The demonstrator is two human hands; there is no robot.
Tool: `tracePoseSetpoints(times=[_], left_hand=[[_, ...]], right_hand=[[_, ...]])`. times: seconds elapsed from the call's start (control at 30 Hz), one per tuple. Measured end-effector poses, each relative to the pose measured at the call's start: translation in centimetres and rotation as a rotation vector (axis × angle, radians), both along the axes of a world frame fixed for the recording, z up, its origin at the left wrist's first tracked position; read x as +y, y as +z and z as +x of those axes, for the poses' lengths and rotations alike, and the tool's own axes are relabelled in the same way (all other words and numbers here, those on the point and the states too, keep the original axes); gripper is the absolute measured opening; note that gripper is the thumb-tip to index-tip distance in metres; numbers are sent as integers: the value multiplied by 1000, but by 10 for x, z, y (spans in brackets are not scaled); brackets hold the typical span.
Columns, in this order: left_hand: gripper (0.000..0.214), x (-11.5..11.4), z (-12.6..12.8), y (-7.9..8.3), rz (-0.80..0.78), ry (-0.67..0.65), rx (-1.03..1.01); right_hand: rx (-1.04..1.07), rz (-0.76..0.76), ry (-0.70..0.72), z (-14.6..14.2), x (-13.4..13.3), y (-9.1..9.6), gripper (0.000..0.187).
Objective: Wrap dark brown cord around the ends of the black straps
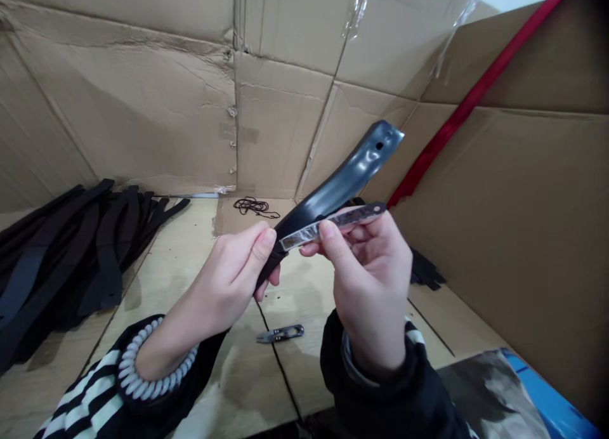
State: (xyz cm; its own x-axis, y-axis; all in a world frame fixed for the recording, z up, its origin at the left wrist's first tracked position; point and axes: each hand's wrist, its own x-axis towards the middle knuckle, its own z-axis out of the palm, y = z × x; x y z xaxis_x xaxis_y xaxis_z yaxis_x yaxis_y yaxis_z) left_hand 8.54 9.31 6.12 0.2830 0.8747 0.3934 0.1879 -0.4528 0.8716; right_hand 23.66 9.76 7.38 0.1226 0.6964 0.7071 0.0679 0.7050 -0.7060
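My left hand [238, 274] is closed around the lower part of a long, glossy black curved strip [342, 176], its fingers wrapped and thumb on top. The strip rises to the upper right and has a hole near its wide far end. My right hand [368, 274] pinches a narrow flat bar [304, 235] with a shiny face and a rounded end with a small hole or stud. The bar's left tip lies against or just over the black strip beside my left thumb; whether they touch is unclear. Below both hands, thread snips [280, 333] lie on the table across a black cord [284, 369].
Many similar black strips [61, 255] are piled at the left. A tangled dark cord [255, 207] lies at the back. Cardboard walls [285, 122] enclose the table, with a red strap [476, 96] along the right. More black pieces [425, 269] and a blue packet [552, 388] are at right.
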Motion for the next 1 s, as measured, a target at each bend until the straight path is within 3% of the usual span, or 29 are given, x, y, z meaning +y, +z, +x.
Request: tracePoseSetpoints(times=[0.13,0.3,0.57,1.0], left_hand=[[47,1,-1,-1,-12,-2,-24],[47,-1,-5,-3,-7,57,-25],[50,-3,-3,4,2,48,36],[49,-2,-1,2,76,77,84]], right_hand=[[56,-33,85,8,1,-1,7],[170,36,-49,14,-10,4,8],[72,181,-80,-2,-18,0,10],[-10,89,-93,-11,-11,-2,12]])
